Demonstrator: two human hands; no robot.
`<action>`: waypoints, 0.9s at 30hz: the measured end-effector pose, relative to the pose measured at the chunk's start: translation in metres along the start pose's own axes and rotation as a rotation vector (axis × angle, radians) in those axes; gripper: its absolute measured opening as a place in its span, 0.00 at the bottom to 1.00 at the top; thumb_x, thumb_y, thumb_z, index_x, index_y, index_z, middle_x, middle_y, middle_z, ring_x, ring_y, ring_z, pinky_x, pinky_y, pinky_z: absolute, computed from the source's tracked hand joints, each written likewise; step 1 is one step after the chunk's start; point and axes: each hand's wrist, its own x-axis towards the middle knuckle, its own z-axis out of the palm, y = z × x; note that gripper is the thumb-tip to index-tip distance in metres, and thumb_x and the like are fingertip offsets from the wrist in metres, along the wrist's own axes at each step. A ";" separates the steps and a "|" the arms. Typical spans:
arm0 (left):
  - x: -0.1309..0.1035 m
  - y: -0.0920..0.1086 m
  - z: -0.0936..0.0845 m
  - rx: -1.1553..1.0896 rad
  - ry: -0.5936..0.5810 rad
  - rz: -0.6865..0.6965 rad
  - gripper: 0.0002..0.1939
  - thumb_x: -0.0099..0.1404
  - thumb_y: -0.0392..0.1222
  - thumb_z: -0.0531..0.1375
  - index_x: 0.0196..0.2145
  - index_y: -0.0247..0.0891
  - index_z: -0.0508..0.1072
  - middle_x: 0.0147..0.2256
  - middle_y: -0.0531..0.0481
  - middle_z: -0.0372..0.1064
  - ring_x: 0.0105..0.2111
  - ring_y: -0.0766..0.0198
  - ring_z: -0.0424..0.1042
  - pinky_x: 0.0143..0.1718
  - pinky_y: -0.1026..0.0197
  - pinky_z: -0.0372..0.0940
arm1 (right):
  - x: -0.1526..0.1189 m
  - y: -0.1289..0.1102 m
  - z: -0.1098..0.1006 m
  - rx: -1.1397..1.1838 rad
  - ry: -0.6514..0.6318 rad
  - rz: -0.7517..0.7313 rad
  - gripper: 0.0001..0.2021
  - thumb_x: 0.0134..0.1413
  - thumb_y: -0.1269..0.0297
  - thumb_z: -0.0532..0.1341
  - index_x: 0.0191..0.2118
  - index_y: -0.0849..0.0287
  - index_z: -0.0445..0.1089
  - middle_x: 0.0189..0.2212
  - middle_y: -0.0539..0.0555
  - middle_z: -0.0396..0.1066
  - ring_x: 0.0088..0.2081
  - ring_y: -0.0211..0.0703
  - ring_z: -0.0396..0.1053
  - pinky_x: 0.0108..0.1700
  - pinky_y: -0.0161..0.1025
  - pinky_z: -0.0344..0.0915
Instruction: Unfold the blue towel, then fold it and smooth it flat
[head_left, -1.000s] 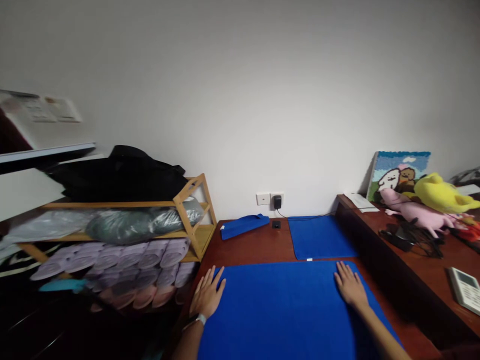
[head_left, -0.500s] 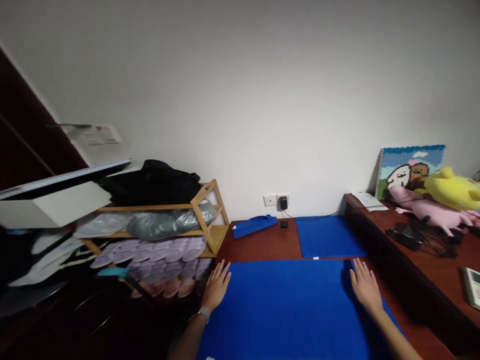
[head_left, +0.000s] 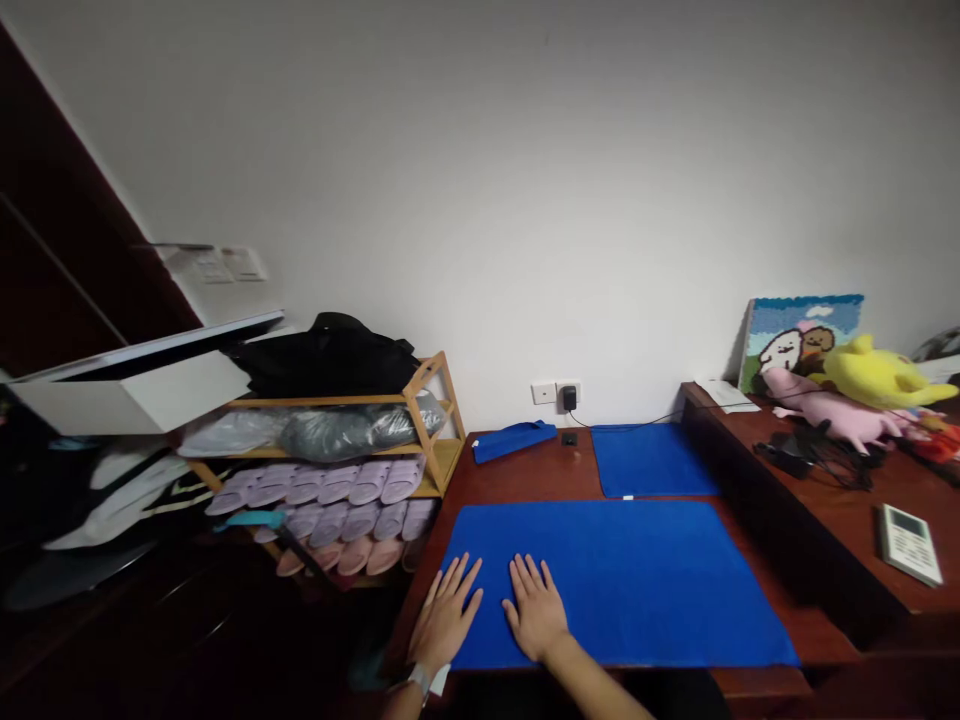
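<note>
A large blue cloth lies spread flat over the front of the dark red wooden desk. My left hand rests on its left edge, fingers spread, with a band on the wrist. Just right of it, my right hand lies palm down on the cloth, fingers stretched out. Neither hand holds anything. Behind, a smaller blue cloth lies flat at the back right of the desk. A folded blue cloth sits at the back left, near the wall.
On the left stands a wooden rack with slippers and a black bag. A raised ledge at the right bears plush toys, a cable with an adapter and a white keypad device. A plug sits in the wall socket.
My right hand has moved from the cloth's far right corner to the left, beside my left hand. Both hands are nearer the front edge. The view has shifted slightly.
</note>
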 end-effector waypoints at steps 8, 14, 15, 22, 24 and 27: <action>0.005 0.000 0.000 -0.027 -0.001 -0.003 0.28 0.76 0.58 0.46 0.70 0.56 0.53 0.72 0.54 0.48 0.71 0.57 0.50 0.71 0.44 0.47 | -0.113 0.164 -0.066 -0.219 0.106 0.379 0.36 0.69 0.42 0.39 0.74 0.56 0.43 0.73 0.49 0.40 0.74 0.48 0.37 0.75 0.54 0.35; 0.008 0.000 -0.001 -0.023 -0.022 -0.027 0.29 0.75 0.59 0.45 0.70 0.56 0.53 0.72 0.55 0.48 0.71 0.58 0.49 0.71 0.44 0.46 | -0.208 0.302 -0.117 -0.402 0.136 0.635 0.37 0.66 0.45 0.38 0.74 0.60 0.42 0.74 0.48 0.39 0.74 0.47 0.35 0.74 0.51 0.38; 0.008 0.001 -0.001 -0.019 -0.024 -0.031 0.29 0.75 0.59 0.45 0.70 0.56 0.53 0.72 0.56 0.48 0.71 0.58 0.48 0.71 0.44 0.46 | -0.214 0.312 -0.119 -0.404 0.138 0.637 0.37 0.66 0.45 0.37 0.74 0.60 0.42 0.74 0.48 0.38 0.74 0.46 0.34 0.74 0.50 0.39; 0.006 -0.004 0.003 0.001 -0.011 -0.040 0.30 0.75 0.59 0.45 0.70 0.54 0.54 0.72 0.54 0.46 0.72 0.57 0.47 0.71 0.46 0.46 | -0.218 0.322 -0.114 -0.378 0.169 0.617 0.38 0.66 0.45 0.36 0.74 0.61 0.42 0.74 0.48 0.39 0.74 0.45 0.34 0.74 0.49 0.39; 0.006 -0.006 0.005 0.009 0.007 -0.063 0.30 0.75 0.59 0.46 0.70 0.54 0.54 0.73 0.52 0.45 0.72 0.57 0.46 0.71 0.46 0.47 | -0.219 0.324 -0.113 -0.372 0.176 0.596 0.38 0.65 0.45 0.37 0.74 0.60 0.44 0.74 0.49 0.41 0.74 0.45 0.36 0.74 0.50 0.41; 0.006 -0.006 0.007 0.004 0.020 -0.083 0.30 0.74 0.59 0.46 0.70 0.53 0.54 0.73 0.49 0.45 0.72 0.56 0.47 0.71 0.46 0.48 | -0.219 0.325 -0.115 -0.380 0.190 0.624 0.37 0.65 0.45 0.39 0.73 0.58 0.48 0.73 0.50 0.45 0.74 0.47 0.41 0.73 0.53 0.43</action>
